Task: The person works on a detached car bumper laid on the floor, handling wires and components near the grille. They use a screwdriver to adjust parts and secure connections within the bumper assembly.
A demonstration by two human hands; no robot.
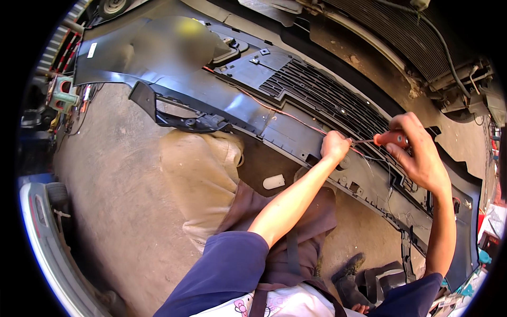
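A large dark car bumper (pixel 232 108), its inner side facing up, stretches across in front of me with a black slatted grille (pixel 322 87) in its middle. Thin reddish wires (pixel 274 109) run along it. My left hand (pixel 336 146) is closed where these wires pass, pinching them against the bumper. In my right hand (pixel 422 153) is a screwdriver with a red handle (pixel 391 139), held nearly level. Its thin shaft points left and ends at my left fingertips, which hide the tip. Loose thin wires (pixel 390 182) trail below my right hand.
A black trim piece (pixel 185 119) juts from the bumper's near edge. A white oval piece (pixel 273 182) lies near my knee. Beyond stands an opened car front with a radiator (pixel 406 31). Another silver bumper (pixel 39 232) is at left, a green stand (pixel 63 95) farther back. A blurred patch covers the far left.
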